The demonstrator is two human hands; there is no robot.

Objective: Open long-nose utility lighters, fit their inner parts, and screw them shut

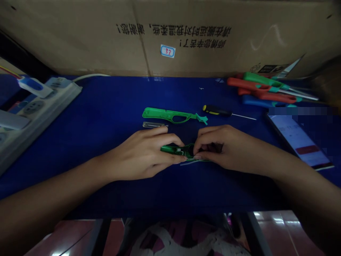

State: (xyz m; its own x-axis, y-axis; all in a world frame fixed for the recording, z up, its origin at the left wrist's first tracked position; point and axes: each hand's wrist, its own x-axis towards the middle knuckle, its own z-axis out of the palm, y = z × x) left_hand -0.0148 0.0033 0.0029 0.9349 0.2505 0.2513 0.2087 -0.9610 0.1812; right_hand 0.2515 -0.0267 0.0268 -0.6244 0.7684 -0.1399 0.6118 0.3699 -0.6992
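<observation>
Low over the blue table, my left hand grips a green lighter shell half, its open inside facing up with small parts in it. My right hand has its fingers pinched at the shell's right end, and they hide what lies between them. A thin pale tube or wire runs along the shell's near edge. Just beyond my hands lies the other green lighter shell half, with a trigger-like opening. Between it and my left hand rests a small clear plastic piece.
A black-and-yellow screwdriver lies beyond my right hand. Several red, green and blue long-nosed lighters are piled at the back right. A phone lies at right, a power strip at left. A cardboard box stands behind.
</observation>
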